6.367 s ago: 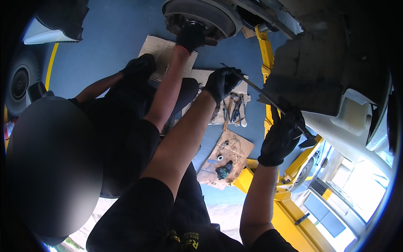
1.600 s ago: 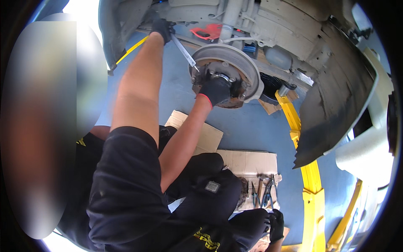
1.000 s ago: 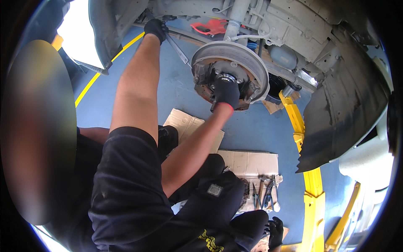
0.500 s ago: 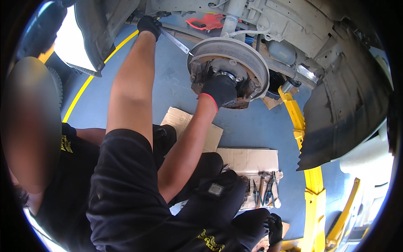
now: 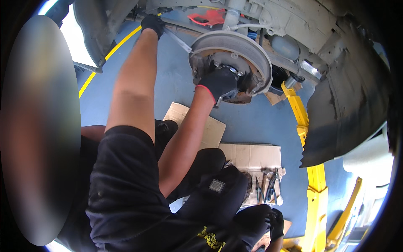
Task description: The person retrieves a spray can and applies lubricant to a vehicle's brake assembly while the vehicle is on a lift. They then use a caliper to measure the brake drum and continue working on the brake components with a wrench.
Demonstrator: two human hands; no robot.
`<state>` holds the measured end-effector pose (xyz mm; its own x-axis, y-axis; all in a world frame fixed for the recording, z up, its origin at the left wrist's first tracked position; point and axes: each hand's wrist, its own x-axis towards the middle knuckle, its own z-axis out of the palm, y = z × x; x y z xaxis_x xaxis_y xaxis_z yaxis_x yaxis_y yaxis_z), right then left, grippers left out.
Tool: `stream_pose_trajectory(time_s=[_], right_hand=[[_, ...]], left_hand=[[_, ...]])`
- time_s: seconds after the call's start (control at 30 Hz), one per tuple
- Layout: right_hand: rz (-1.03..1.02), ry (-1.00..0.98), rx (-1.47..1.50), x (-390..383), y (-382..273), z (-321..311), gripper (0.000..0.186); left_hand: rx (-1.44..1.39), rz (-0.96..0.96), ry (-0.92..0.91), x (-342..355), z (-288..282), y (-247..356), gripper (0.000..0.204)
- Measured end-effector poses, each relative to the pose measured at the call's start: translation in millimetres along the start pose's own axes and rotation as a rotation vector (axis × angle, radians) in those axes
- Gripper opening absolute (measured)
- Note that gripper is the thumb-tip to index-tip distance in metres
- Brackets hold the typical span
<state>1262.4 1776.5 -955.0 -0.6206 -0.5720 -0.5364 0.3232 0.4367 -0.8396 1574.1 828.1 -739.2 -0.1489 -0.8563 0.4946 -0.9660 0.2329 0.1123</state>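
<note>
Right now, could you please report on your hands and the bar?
Left hand gripping metal bar, far end near brake assembly. Right hand low, grip unclear. Co-worker's gloved hand partly covering the assembly's centre.

left hand (image 5: 153, 25): grips metal bar (image 5: 178, 40) | right hand (image 5: 276, 223): beside knee (image 5: 251, 219)

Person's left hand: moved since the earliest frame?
Yes. Judged against the round brake assembly in the head view, the left hand has gone from its lower right to its upper left.
</note>
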Motion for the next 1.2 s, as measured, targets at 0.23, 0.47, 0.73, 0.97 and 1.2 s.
stream_pose_trajectory(time_s=[0.23, 0.47, 0.73, 0.97, 1.2], right_hand=[[-0.028, -0.006, 0.087, -13.4, 15.6, -12.0, 0.038], [-0.265, -0.074, -0.117, -6.6, 3.0, -19.4, 0.038], [-0.668, -0.355, -0.127, 36.0, -87.6, 9.2, 0.046], [-1.082, -0.323, -0.422, -2.5, -141.3, 43.7, 0.046], [-1.606, 0.012, -0.687, -51.1, -154.9, 51.9, 0.052]], left_hand=[[-0.842, -0.146, -0.494, -35.2, 40.5, -22.4, 0.019], [-1.845, -0.828, -0.955, -54.6, -30.7, 10.9, 0.013], [-1.230, -0.258, -0.451, -217.7, -234.2, 136.0, 0.024], [-0.661, 0.272, 0.015, -444.7, -256.4, 236.1, 0.038], [-0.408, 0.744, -0.325, -642.1, -284.4, 259.0, 0.030]])
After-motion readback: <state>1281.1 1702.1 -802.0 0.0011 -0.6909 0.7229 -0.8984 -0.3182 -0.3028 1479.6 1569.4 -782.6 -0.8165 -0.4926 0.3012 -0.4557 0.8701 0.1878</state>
